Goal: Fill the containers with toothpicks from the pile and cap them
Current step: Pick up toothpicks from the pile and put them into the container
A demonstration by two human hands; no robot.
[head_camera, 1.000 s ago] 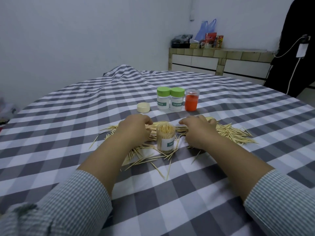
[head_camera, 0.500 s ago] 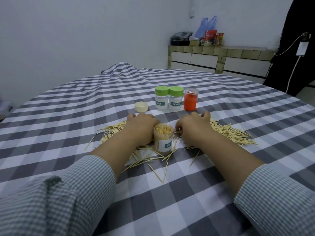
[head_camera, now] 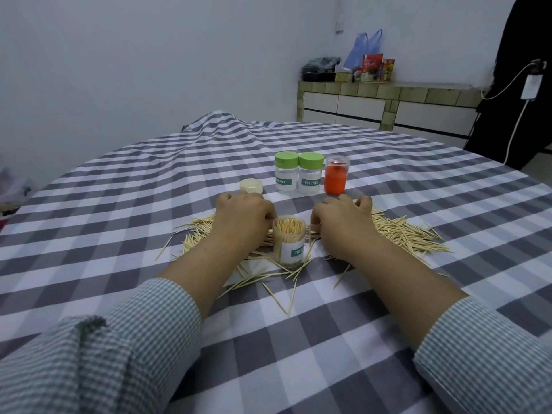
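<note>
An uncapped clear container [head_camera: 289, 243], packed full of upright toothpicks, stands in the middle of the loose toothpick pile [head_camera: 403, 234] on the checked cloth. My left hand [head_camera: 242, 216] lies palm down on the pile just left of the container, its fingers curled over toothpicks. My right hand [head_camera: 343, 219] lies the same way just right of it. A bundle of toothpicks shows between the two hands, behind the container. A cream cap [head_camera: 251, 185] lies beyond my left hand.
Two green-capped toothpick jars [head_camera: 286, 171] [head_camera: 311, 174] and a clear container with orange contents [head_camera: 336, 174] stand in a row behind the pile. Stray toothpicks lie on the grey-and-white tablecloth [head_camera: 149, 204]. A tiled counter [head_camera: 388, 106] with bags stands against the far wall.
Both hands have slid a little farther away over the pile, toward the row of jars. The full container has stayed between them.
</note>
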